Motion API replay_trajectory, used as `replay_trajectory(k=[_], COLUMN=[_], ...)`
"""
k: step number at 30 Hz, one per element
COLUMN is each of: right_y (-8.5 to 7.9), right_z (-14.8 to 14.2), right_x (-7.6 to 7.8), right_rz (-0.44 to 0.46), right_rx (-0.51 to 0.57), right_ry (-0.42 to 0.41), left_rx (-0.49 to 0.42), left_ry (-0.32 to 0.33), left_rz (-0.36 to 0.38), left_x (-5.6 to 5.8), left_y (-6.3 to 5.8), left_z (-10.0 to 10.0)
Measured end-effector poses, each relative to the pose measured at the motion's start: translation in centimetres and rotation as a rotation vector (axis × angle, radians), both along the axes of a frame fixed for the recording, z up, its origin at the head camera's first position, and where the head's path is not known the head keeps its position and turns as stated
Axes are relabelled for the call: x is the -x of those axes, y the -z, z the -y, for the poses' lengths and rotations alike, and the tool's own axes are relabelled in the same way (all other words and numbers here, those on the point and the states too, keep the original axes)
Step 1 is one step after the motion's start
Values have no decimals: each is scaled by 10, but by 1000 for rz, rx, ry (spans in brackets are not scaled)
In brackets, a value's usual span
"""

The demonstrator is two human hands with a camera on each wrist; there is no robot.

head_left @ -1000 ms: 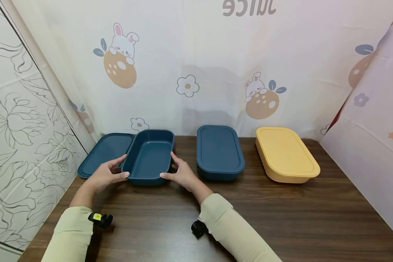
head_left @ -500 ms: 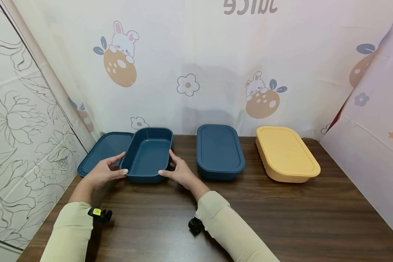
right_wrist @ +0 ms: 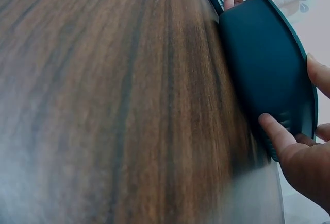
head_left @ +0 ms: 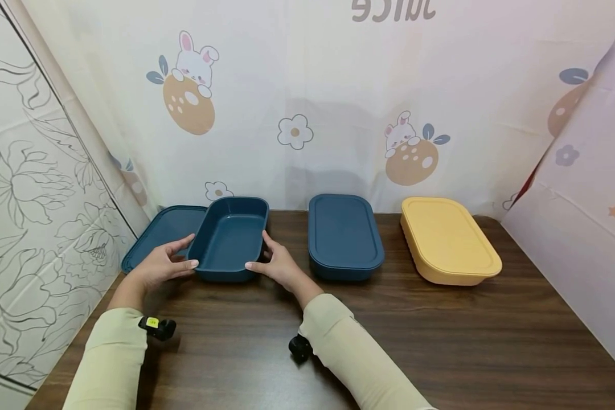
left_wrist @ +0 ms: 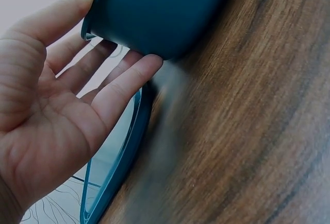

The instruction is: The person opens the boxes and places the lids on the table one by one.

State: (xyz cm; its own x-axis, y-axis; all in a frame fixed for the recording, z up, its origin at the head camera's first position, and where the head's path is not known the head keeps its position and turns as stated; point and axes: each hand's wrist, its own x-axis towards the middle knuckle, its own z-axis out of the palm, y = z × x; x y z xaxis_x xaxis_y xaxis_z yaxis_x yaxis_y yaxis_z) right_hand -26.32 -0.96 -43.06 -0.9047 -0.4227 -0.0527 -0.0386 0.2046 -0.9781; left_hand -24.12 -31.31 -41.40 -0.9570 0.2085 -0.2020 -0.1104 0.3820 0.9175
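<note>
An uncovered dark blue food container (head_left: pixel 229 242) stands at the back left, its inside bare. My left hand (head_left: pixel 159 266) holds its left side, thumb on the rim at the near corner. In the left wrist view the fingertips of that hand (left_wrist: pixel 67 85) reach the lower wall of the container (left_wrist: pixel 160 15). My right hand (head_left: pixel 282 269) grips the opposite side, thumb at the near right corner and fingers along the outer wall, also seen in the right wrist view. Left of the container lies a flat blue lid (head_left: pixel 169 230), partly hidden by the container and my left hand.
Right of my hands stands another blue container (head_left: pixel 344 233) with its lid on. Farther right is a yellow lidded container (head_left: pixel 448 239). Patterned curtains (head_left: pixel 333 85) rise behind the brown wooden table (head_left: pixel 246 353), and a flower-print panel (head_left: pixel 36 199) bounds its left side.
Both hands and the uncovered container have shifted slightly away from me and a little left. The grip looks the same; the lid and the other containers stay in place.
</note>
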Motion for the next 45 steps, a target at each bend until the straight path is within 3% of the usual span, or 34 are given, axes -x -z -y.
replay_trajectory(k=[18,36,45], right_y=[-1,1,3], right_z=[12,14,13], right_x=[7,6,7], right_rz=[24,43,40], right_rx=[23,101,76], right_ry=[13,26,39], left_rx=[-85,-102,-121], left_ry=[-24,-32,-45], left_rz=[41,50,50], left_x=[6,9,8], left_y=[-4,-2,1], left_z=[5,7,5])
